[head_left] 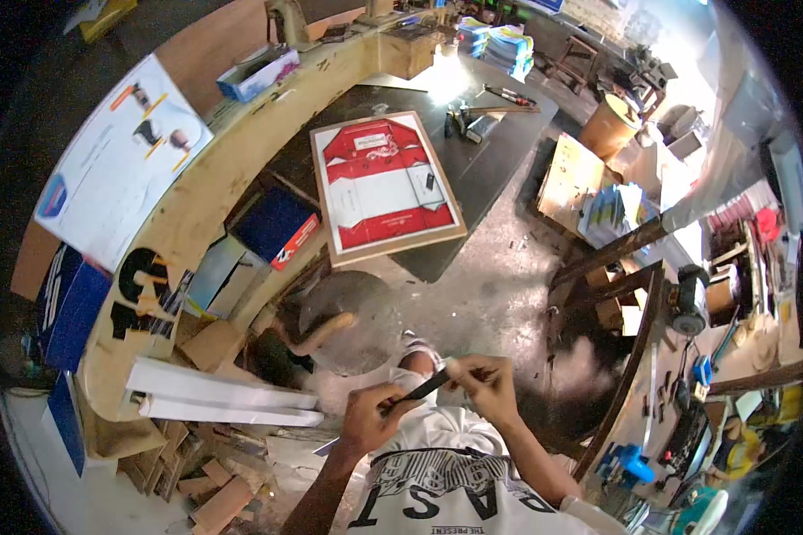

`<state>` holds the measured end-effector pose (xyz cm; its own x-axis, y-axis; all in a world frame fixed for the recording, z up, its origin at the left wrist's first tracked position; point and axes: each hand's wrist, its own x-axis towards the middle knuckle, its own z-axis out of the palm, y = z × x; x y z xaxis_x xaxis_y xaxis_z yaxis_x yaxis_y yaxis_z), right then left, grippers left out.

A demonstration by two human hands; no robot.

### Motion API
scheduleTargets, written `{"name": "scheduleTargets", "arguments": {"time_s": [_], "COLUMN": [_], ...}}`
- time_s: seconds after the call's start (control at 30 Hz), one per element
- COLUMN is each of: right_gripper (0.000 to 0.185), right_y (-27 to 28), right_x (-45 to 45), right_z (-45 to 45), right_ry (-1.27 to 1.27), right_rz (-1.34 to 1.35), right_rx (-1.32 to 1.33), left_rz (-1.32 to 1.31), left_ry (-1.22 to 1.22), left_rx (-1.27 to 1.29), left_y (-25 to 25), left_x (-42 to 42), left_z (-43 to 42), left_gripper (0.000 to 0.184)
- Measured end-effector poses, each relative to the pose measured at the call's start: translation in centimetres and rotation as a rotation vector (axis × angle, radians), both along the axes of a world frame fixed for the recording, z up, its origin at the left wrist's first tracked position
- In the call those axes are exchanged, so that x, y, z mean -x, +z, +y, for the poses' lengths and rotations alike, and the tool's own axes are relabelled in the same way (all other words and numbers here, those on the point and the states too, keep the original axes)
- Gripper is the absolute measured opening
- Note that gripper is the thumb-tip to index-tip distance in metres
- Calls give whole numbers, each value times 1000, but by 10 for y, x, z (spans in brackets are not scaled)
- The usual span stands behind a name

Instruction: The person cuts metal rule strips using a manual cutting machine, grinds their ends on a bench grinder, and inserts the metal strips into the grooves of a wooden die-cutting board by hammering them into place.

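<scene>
Both hands are held up in front of the chest, above the lap. My left hand is closed on one end of a short dark strip. At the strip's other end, my right hand pinches with thumb and fingers near a small pale tip. The strip slants up to the right between the hands. Beyond them, a board with a red and white printed sheet lies on a dark table. A small black piece rests on the sheet's right part.
A curved wooden counter runs along the left. White panels lie at the lower left above wood offcuts. A round disc is on the floor. Tools lie on the dark table; a cluttered workbench stands at the right.
</scene>
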<state>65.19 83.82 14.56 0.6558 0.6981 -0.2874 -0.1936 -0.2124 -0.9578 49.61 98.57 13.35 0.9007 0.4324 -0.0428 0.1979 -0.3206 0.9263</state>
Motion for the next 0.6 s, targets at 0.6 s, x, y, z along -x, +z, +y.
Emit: {"name": "scheduleTargets", "arguments": {"time_s": [0.6], "right_gripper": [28], "right_y": [-160], "right_x": [-409], "right_z": [291], "right_ry": [713], "right_rz": [-1107], "right_rx": [51], "left_rz": [-5], "left_ry": [369], "left_rx": [-399], "left_y": [-122], "left_x": [-348], "left_z": [282], "left_gripper": [21]}}
